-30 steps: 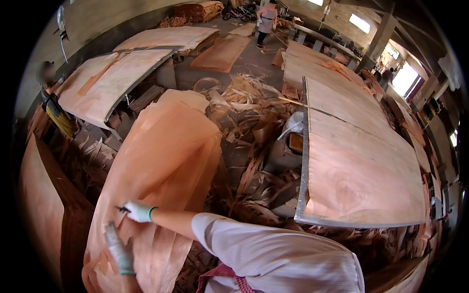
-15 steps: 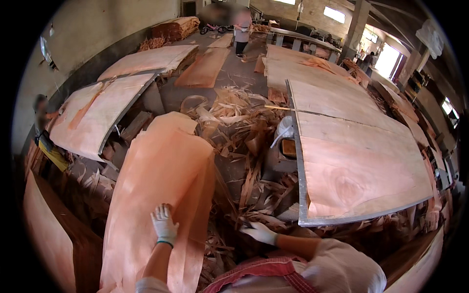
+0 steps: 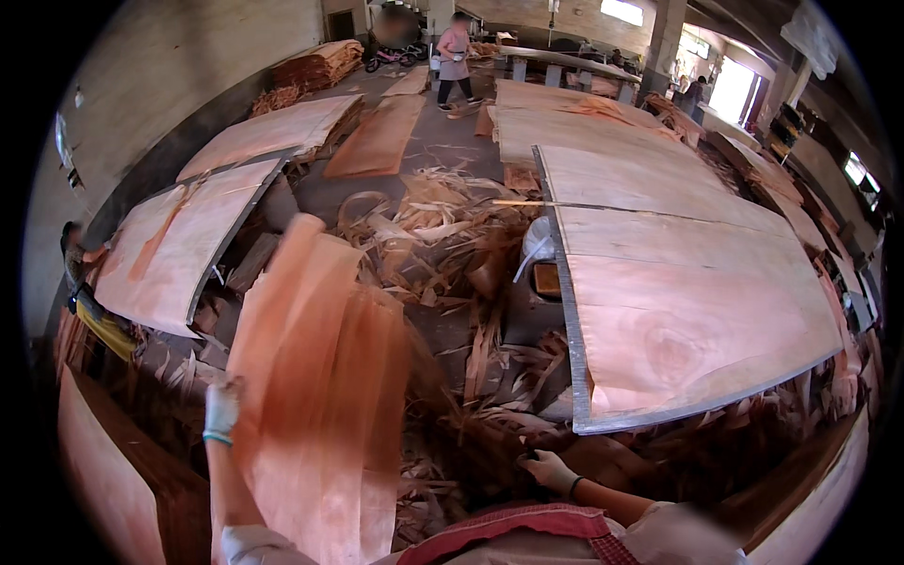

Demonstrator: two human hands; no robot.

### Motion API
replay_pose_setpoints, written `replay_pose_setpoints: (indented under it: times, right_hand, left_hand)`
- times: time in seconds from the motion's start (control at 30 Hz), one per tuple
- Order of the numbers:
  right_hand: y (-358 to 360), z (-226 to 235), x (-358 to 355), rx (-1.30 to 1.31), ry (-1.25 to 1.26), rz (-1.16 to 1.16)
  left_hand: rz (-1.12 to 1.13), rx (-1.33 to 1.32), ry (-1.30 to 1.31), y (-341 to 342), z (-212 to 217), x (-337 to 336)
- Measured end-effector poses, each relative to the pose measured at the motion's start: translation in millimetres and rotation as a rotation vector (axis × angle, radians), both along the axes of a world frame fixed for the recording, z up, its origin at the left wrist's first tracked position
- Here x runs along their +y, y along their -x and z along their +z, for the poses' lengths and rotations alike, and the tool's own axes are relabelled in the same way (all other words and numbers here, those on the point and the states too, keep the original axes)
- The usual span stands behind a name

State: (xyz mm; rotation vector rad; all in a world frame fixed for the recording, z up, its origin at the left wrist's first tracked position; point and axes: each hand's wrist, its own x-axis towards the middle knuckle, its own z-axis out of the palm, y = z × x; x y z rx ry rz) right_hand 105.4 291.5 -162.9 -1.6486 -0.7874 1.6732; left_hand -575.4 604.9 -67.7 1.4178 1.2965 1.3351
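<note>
A long reddish wood veneer sheet [image 3: 320, 405] stretches out before me on the left, rippled and smeared by motion, its far end curled up. My left hand [image 3: 223, 407], in a white glove with a green cuff, is closed on the left edge of this sheet. Off to the right, over dark scraps, my right hand [image 3: 551, 471] is gloved too. Its fingers are curled around a small dark thing that I cannot make out. The right hand is apart from the sheet.
Veneer-topped stacks stand at the right [image 3: 697, 311] and left [image 3: 179, 235]. Torn veneer strips [image 3: 433, 212] litter the floor between them. A white bag [image 3: 539, 240] sits beside the right stack. One person [image 3: 454, 61] walks at the back; another [image 3: 80, 259] stands at far left.
My left hand has gone from lying flat on the sheet to its left edge, and the sheet has shifted and rippled. My right hand has moved slightly right. The person at the back has turned.
</note>
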Motion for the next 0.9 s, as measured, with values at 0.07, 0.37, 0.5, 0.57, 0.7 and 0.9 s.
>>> replay_pose_setpoints:
  times: [0.07,0.37,0.5,0.57,0.7,0.9]
  right_hand:
    - [-28,-11,-26,-0.228,0.047,-0.081]
    - [-10,-12,-3,-0.238,0.059,0.118]
    - [-18,11,-10,-0.305,-0.007,0.112]
    - [-32,4,-26,-0.266,-0.057,0.045]
    - [-69,-5,-51,-0.208,-0.152,-0.096]
    - [-164,-13,-78,-0.288,-0.357,-0.233]
  left_hand:
    - [0.063,0.663,-0.117,-163,41,-7]
    - [0.407,0.96,-0.272,-213,-11,-56]
    - [0.294,1.16,0.054,-217,-84,-30]
    - [0.187,1.161,0.217,-213,-116,-29]
    - [0.252,1.199,0.046,-241,-105,-24]
    - [0.055,0.878,-0.461,-426,-50,-59]
